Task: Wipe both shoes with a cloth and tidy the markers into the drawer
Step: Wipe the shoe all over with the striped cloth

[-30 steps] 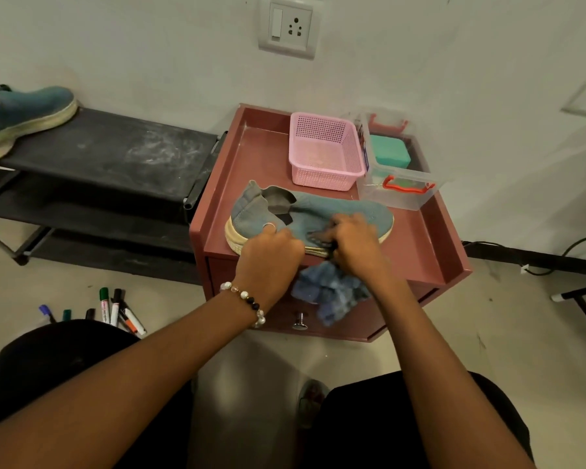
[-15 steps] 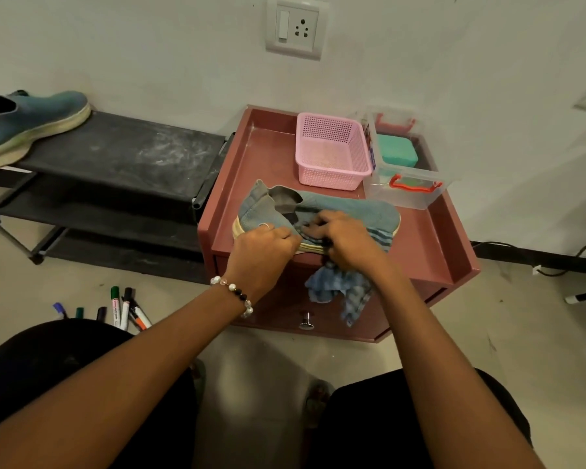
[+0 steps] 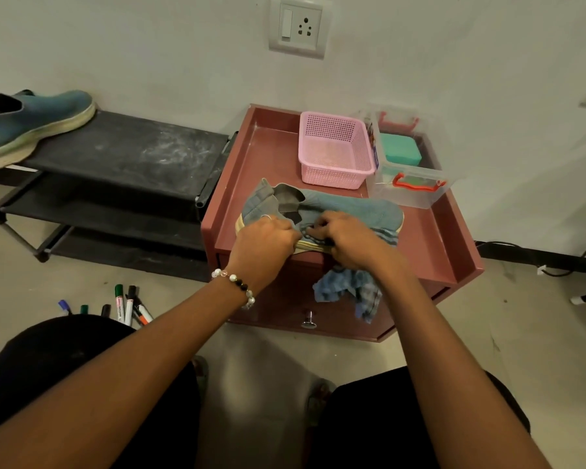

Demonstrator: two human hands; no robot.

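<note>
Blue shoe (image 3: 349,208) lies on its side on top of the red-brown drawer unit (image 3: 430,245), toe pointing right, sole edge at the unit's front lip. Left hand (image 3: 264,242) has fingers curled over the heel end, gripping it; beaded bracelet (image 3: 234,282) on that wrist. Right hand (image 3: 349,242) is closed around the blue checked cloth (image 3: 349,289) and pressed on the shoe's mid section; loose cloth hangs down over the front of the unit, covering part of the drawer face. Drawer knob (image 3: 308,320) sits just below and left of the hanging cloth; drawer looks closed.

Behind the shoe on the same top: pink mesh basket (image 3: 335,150), just beside it on the right a clear plastic box (image 3: 410,177) with red handles and a teal item (image 3: 401,149) inside. Shoe's toe is near the clear box; can't tell if they touch.

Second blue shoe (image 3: 31,126) is upright on the top shelf of the black rack (image 3: 132,154), left of the unit, well apart from the hands.

Markers (image 3: 122,304) are on the floor in a loose bunch, left of the unit, partly hidden by the person's left knee (image 3: 48,360).

Wall socket (image 3: 298,27) above the unit. Black cable (image 3: 555,262) runs along the floor on the right.
</note>
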